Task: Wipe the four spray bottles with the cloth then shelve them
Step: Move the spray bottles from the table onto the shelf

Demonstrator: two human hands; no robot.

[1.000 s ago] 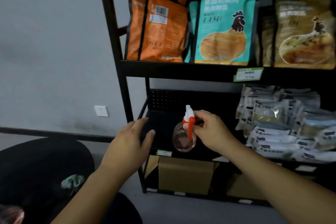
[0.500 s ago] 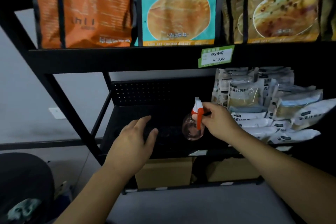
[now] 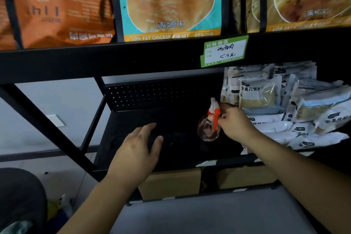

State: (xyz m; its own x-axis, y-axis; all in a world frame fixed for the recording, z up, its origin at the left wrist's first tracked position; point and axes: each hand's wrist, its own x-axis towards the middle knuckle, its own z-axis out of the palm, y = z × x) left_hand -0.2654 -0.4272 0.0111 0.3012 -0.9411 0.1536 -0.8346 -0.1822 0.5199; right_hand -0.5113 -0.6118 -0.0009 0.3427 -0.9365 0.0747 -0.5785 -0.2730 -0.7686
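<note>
— Looking at the black metal shelf (image 3: 144,125), perforated at the back: where does the spray bottle (image 3: 209,129) sit?

— Upright on its bare dark floor, just beside the crinkly white packets (image 3: 284,119). My right hand (image 3: 234,122) pinches its orange trigger neck; my left hand (image 3: 135,150) hovers, fingers (image 3: 150,129) loosely spread, holding nothing.

— Risk?

— The round clear body looks slick and top-heavy; letting go crookedly might tip it into those packets.
</note>
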